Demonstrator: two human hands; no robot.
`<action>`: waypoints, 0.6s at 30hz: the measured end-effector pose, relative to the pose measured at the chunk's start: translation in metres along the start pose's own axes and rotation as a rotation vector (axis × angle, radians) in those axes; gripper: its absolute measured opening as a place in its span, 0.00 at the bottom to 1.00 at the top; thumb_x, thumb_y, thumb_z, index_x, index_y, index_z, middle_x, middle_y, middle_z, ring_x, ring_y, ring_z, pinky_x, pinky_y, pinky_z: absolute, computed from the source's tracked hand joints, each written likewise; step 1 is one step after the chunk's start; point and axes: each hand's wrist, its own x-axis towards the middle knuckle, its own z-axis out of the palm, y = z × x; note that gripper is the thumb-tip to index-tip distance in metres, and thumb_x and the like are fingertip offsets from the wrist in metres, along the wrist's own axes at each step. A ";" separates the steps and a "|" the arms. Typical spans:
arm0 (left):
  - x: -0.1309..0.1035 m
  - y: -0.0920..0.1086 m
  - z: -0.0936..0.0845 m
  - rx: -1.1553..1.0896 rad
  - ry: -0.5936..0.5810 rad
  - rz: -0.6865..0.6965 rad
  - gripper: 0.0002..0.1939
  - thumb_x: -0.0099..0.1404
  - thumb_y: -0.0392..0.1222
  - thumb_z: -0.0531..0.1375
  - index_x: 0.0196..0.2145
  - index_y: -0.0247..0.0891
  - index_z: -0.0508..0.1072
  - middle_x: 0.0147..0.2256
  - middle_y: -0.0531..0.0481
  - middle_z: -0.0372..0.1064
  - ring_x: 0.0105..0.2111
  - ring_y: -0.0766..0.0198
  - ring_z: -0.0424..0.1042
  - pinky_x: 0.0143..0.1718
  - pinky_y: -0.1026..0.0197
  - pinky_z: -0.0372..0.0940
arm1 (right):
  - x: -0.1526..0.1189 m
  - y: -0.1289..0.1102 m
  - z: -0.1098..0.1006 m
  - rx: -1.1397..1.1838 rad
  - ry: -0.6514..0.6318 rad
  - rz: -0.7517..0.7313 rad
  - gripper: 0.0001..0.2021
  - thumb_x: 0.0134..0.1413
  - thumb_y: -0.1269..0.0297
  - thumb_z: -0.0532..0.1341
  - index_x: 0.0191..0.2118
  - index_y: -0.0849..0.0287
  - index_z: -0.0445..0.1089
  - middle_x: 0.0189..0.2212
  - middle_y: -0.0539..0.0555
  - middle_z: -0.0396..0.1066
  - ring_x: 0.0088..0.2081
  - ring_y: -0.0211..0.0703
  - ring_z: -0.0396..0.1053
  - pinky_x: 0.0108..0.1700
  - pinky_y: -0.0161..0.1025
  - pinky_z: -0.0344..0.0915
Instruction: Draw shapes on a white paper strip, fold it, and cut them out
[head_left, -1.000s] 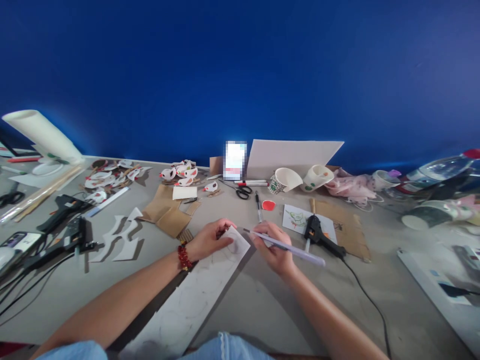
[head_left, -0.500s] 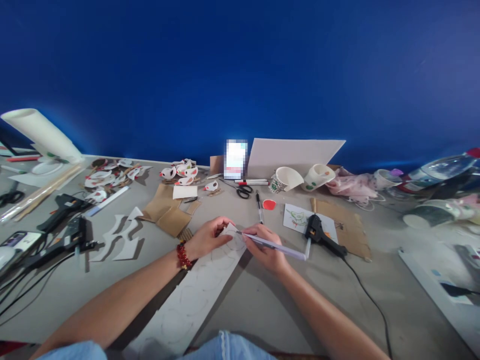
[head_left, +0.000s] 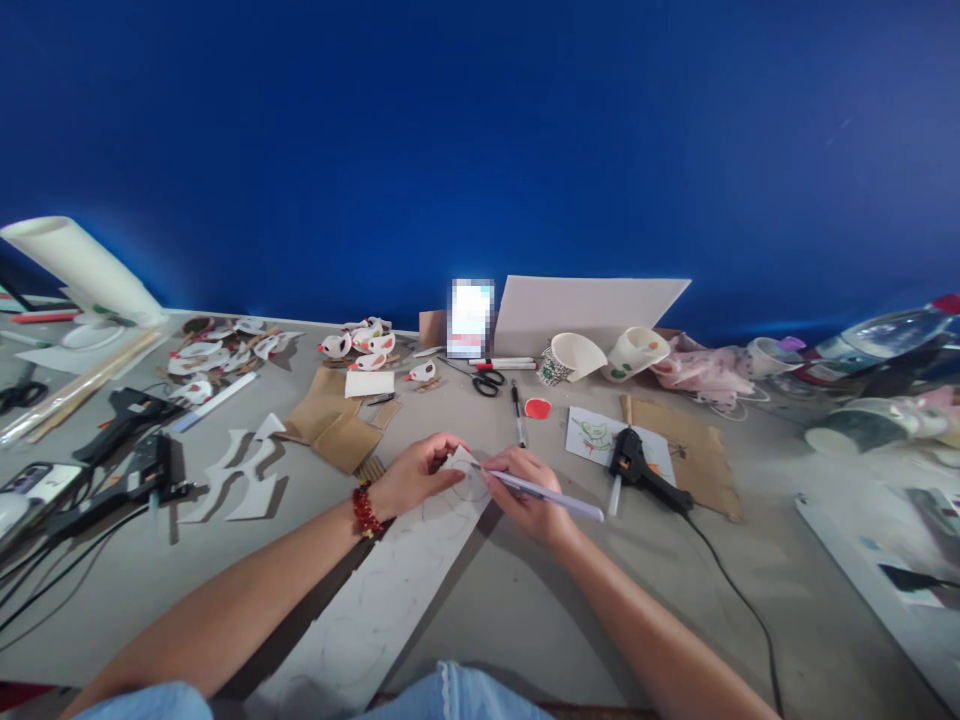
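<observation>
A long white card strip (head_left: 397,590) with faint pencil curves runs from my lap up to my hands. My left hand (head_left: 420,478), a red bead bracelet at its wrist, grips the far end of the strip between thumb and fingers. In my right hand (head_left: 531,498) is a pale purple utility knife (head_left: 551,494), held like a pen. Its narrow tip meets the strip's far end, close to my left thumb. Small cardboard pieces (head_left: 346,442) lie just beyond my left hand, and a black pen (head_left: 519,415) beyond my right.
Glue guns lie on the left (head_left: 142,485) and right (head_left: 637,465), with trailing cords. Wavy white cutouts (head_left: 240,475), painted paper birds (head_left: 371,345), black scissors (head_left: 488,382) and paper cups (head_left: 570,358) surround the work. A blurred phone screen (head_left: 471,318) stands against the blue wall.
The knife's rear end has swung slightly left, and my right hand has shifted a little left with it. My left hand and the strip stay in place.
</observation>
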 end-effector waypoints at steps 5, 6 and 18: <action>0.000 0.002 0.001 0.010 0.006 0.020 0.20 0.62 0.52 0.63 0.46 0.36 0.69 0.35 0.50 0.69 0.32 0.65 0.65 0.33 0.64 0.61 | 0.004 -0.002 0.000 -0.007 -0.015 -0.017 0.07 0.63 0.63 0.56 0.38 0.55 0.70 0.29 0.54 0.72 0.30 0.43 0.68 0.34 0.39 0.64; -0.001 0.001 0.000 0.015 0.004 0.025 0.20 0.63 0.52 0.63 0.46 0.36 0.69 0.35 0.50 0.68 0.32 0.65 0.64 0.33 0.64 0.60 | 0.005 -0.002 0.000 -0.007 -0.017 -0.023 0.06 0.63 0.64 0.56 0.38 0.55 0.70 0.29 0.54 0.72 0.31 0.44 0.68 0.34 0.39 0.64; -0.001 0.000 0.002 0.097 -0.017 0.034 0.19 0.63 0.50 0.62 0.47 0.36 0.68 0.33 0.53 0.65 0.30 0.67 0.59 0.31 0.65 0.56 | 0.006 -0.005 0.005 -0.086 -0.024 -0.039 0.04 0.59 0.68 0.57 0.36 0.56 0.69 0.29 0.54 0.73 0.30 0.44 0.68 0.34 0.39 0.64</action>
